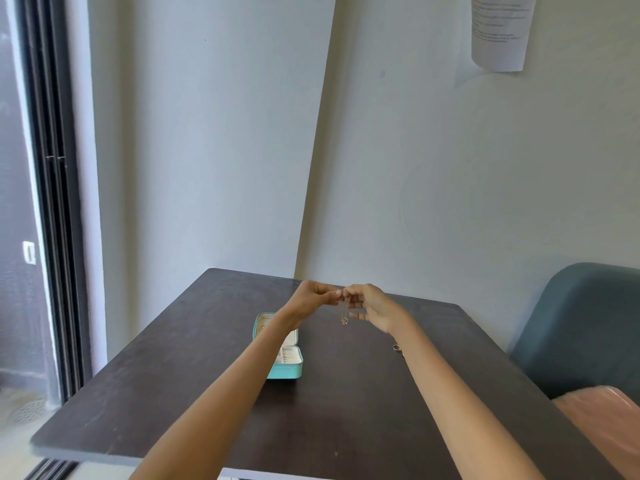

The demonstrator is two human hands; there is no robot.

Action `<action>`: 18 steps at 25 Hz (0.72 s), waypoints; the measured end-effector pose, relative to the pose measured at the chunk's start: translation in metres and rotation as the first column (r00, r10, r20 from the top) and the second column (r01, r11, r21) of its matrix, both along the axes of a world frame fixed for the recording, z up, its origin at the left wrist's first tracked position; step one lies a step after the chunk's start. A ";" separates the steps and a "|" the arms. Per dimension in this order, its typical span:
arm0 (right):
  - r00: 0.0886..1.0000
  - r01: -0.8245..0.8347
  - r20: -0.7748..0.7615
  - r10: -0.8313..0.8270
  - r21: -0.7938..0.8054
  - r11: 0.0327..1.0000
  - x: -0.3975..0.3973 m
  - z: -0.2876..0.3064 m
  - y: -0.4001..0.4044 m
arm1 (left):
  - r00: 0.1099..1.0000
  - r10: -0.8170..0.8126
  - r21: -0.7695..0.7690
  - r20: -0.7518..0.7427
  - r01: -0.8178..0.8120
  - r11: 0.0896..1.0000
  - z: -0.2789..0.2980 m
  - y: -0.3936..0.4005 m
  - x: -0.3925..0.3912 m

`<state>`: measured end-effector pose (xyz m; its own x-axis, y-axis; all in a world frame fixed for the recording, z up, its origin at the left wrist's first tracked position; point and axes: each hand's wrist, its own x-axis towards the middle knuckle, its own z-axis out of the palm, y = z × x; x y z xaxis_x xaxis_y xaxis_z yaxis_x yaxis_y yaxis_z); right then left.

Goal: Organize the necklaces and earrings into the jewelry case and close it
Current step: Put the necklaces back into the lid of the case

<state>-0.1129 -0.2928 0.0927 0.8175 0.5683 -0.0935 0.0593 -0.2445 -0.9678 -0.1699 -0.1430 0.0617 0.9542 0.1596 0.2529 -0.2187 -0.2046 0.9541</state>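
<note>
A thin necklace (343,308) hangs between both hands, its small ring pendant dangling below them above the counter (363,393). The left hand (311,299) and right hand (372,308) are raised with arms stretched forward, fingertips pinched on the chain and nearly touching. Below the left forearm sits the open teal jewelry case (289,362), pale inside. An earring (397,347) lies beside the right forearm.

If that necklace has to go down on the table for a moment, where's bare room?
Bare tabletop left of the open jewelry case, and the near strip between the forearms. Crowded: between the case and the small earrings by the right forearm, where both hands hold the necklace.
</note>
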 end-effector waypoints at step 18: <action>1.000 0.019 0.006 -0.019 0.070 0.997 0.000 -0.018 -0.001 | 1.000 0.010 0.107 -0.021 -0.007 0.994 -0.004 0.004 0.007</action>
<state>-0.1127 -0.2934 0.0750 0.8288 0.5575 -0.0484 0.0619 -0.1773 -0.9822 -0.1631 -0.1394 0.0573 0.9584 0.1406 0.2485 -0.1963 -0.3078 0.9310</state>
